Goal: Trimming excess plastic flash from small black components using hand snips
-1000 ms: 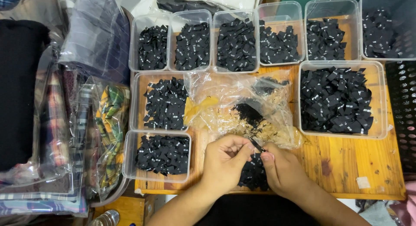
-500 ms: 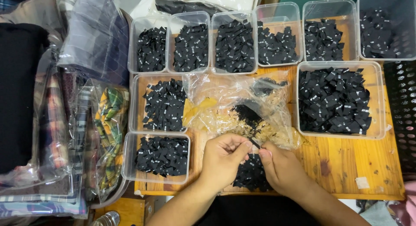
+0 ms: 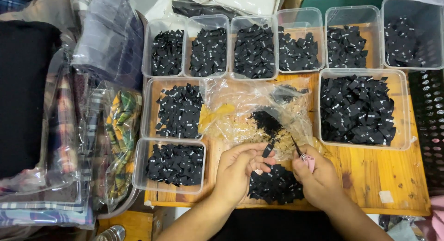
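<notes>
While both hands work above the wooden table (image 3: 397, 176), the scene reads as follows.
Left hand (image 3: 238, 169): closed, pinching a small black label (image 3: 268, 150) between fingertips.
Right hand (image 3: 317, 176): closed around pink-handled snips (image 3: 303, 157), blades angled toward the label.
Loose pile (image 3: 276, 185): black labels on the table, below and between the hands.
Crumpled clear bag (image 3: 259, 107): just beyond the hands, partly covering the table.
Clear tubs (image 3: 356, 109): filled with black labels, ringing the workspace.
Bagged fabrics (image 3: 111, 130): stacked at the left.
</notes>
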